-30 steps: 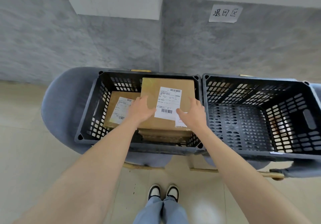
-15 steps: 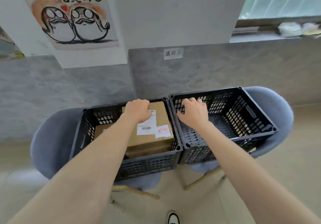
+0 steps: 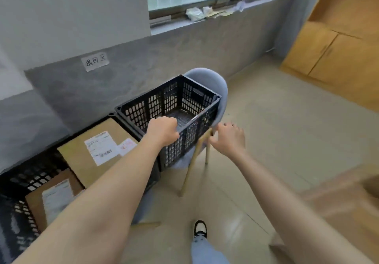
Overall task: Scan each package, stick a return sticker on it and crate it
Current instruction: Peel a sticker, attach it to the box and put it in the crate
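Brown cardboard package (image 3: pixel 82 161) lay crated at nine o'clock; left hand (image 3: pixel 163 132) fingers curled, grip unclear, at the empty black plastic crate (image 3: pixel 196 136), right hand (image 3: pixel 229 138) fingers apart; fetching another seemed next.

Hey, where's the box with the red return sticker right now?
The box lies at lower left of the head view, in the left black crate, beside the empty crate.

Both our bare arms reach out in front. Our left hand (image 3: pixel 163 132) has its fingers curled under; we cannot tell if it holds anything. Our right hand (image 3: pixel 229 138) hangs in the air, fingers loose, holding nothing.
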Action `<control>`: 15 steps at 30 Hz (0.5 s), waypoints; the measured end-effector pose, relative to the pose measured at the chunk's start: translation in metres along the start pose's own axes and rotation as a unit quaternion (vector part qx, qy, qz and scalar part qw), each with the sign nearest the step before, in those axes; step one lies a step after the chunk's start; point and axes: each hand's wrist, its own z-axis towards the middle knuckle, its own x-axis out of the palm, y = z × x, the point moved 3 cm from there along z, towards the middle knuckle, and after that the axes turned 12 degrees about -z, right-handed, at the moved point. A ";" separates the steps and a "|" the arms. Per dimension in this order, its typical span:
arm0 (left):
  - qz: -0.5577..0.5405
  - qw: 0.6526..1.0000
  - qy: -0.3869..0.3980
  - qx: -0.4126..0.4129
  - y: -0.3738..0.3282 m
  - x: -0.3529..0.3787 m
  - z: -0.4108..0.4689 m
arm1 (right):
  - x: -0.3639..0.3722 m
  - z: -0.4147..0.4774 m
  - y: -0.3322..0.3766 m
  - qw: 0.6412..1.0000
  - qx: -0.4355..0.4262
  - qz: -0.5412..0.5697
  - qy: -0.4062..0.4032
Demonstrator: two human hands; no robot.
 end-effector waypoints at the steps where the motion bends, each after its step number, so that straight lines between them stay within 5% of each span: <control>1: 0.002 1.000 0.003 0.022 -0.015 0.004 0.001 | 0.003 -0.012 -0.017 1.000 0.027 -0.002 0.009; 15: -0.029 0.962 0.031 0.268 -0.289 0.033 -0.008 | -0.004 -0.191 -0.249 0.945 0.325 -0.016 0.021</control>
